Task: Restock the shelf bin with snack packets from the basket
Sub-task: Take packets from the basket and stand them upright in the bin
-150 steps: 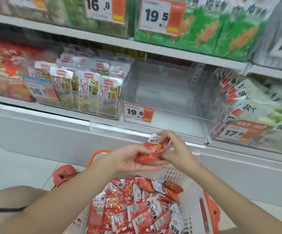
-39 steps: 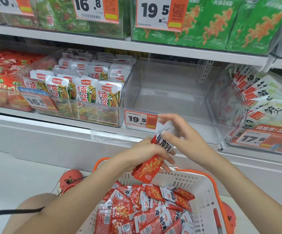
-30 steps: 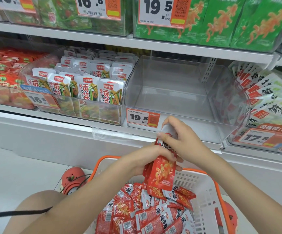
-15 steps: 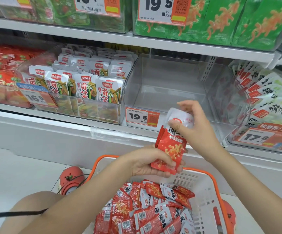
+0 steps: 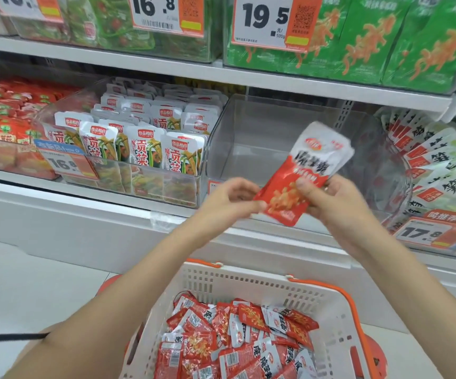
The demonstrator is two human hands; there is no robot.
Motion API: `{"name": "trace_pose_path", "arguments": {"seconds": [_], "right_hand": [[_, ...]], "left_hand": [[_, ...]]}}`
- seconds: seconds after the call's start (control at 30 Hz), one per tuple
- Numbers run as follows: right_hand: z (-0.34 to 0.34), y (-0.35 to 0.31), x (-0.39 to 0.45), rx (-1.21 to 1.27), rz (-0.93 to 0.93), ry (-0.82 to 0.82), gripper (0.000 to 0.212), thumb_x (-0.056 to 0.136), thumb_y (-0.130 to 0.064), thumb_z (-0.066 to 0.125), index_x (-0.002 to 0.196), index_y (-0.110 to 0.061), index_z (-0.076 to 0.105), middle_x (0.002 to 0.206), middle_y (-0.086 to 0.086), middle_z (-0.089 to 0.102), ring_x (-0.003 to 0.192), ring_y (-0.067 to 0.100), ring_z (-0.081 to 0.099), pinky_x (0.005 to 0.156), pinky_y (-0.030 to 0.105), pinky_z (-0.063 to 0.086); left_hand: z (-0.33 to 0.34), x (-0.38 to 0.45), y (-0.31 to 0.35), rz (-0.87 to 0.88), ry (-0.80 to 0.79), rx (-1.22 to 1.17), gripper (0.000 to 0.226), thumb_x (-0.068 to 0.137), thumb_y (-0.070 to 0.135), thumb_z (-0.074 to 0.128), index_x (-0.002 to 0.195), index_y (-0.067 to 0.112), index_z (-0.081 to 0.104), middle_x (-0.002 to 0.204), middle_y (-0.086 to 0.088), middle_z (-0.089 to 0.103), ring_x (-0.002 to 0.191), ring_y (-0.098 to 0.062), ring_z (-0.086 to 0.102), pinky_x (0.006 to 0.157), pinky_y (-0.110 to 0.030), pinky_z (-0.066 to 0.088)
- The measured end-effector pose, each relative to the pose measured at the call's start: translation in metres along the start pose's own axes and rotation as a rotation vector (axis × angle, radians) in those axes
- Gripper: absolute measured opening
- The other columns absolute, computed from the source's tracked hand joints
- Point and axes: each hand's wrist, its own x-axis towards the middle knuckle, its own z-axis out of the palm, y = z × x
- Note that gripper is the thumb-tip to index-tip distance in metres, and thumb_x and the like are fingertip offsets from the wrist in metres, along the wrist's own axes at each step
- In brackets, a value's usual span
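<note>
A red and white snack packet is held upright in front of the clear shelf bin, which holds nothing. My right hand grips the packet's lower right side, thumb on its front. My left hand pinches its lower left corner. Below, a white basket with orange handles holds several more red snack packets.
Left of the clear bin stands a bin of white and green packets, then red packets farther left. A bin of white packets sits to the right. Green bags and price tags fill the upper shelf.
The packet has risen and turned upright, now closer to the bin's opening. My right hand slid from the packet's top to its lower side. The view moved nearer the shelf.
</note>
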Motion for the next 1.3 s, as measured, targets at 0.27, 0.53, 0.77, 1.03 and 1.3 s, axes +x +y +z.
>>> {"name": "trace_pose_path", "arguments": {"seconds": [0.27, 0.53, 0.77, 1.03, 1.3], "right_hand": [[-0.013, 0.0, 0.108, -0.195, 0.105, 0.11, 0.016, 0.093, -0.006, 0.057, 0.109, -0.006, 0.06, 0.089, 0.002, 0.069, 0.07, 0.009, 0.068, 0.058, 0.018, 0.055], [0.036, 0.065, 0.248, -0.523, 0.08, 0.152, 0.02, 0.09, -0.01, 0.063, 0.11, -0.008, 0.064, 0.11, 0.015, 0.067, 0.09, 0.023, 0.064, 0.072, 0.03, 0.053], [0.05, 0.105, 0.295, -0.706, -0.107, 0.136, 0.024, 0.094, -0.014, 0.058, 0.11, 0.004, 0.062, 0.099, 0.02, 0.067, 0.091, 0.028, 0.061, 0.081, 0.039, 0.049], [0.047, 0.112, 0.288, -0.822, -0.036, 0.083, 0.032, 0.096, -0.017, 0.054, 0.119, 0.003, 0.046, 0.092, 0.007, 0.06, 0.091, 0.019, 0.052, 0.085, 0.034, 0.045], [0.029, 0.105, 0.287, -0.856, 0.017, -0.079, 0.042, 0.098, -0.027, 0.051, 0.132, -0.004, 0.046, 0.127, 0.017, 0.058, 0.117, 0.033, 0.055, 0.099, 0.037, 0.043]], "left_hand": [[-0.052, 0.042, -0.006, 0.655, 0.001, 1.24, 0.044, 0.08, 0.048, 0.055, 0.11, 0.016, 0.064, 0.099, 0.002, 0.067, 0.096, -0.018, 0.059, 0.092, -0.029, 0.037], [-0.056, 0.058, -0.03, 0.846, 0.062, 1.382, 0.022, 0.071, 0.037, 0.064, 0.078, 0.017, 0.056, 0.065, 0.004, 0.058, 0.061, -0.019, 0.058, 0.07, -0.028, 0.028], [-0.056, 0.063, -0.036, 0.843, 0.08, 1.419, 0.028, 0.071, 0.034, 0.075, 0.08, 0.019, 0.054, 0.065, 0.005, 0.054, 0.061, -0.018, 0.055, 0.071, -0.028, 0.029], [-0.054, 0.06, -0.034, 0.793, 0.08, 1.458, 0.03, 0.07, 0.035, 0.077, 0.081, 0.018, 0.055, 0.064, 0.004, 0.052, 0.06, -0.02, 0.053, 0.072, -0.029, 0.028], [-0.052, 0.059, -0.033, 0.777, 0.105, 1.456, 0.029, 0.07, 0.034, 0.077, 0.079, 0.017, 0.055, 0.063, 0.003, 0.052, 0.058, -0.021, 0.052, 0.071, -0.029, 0.028]]}}
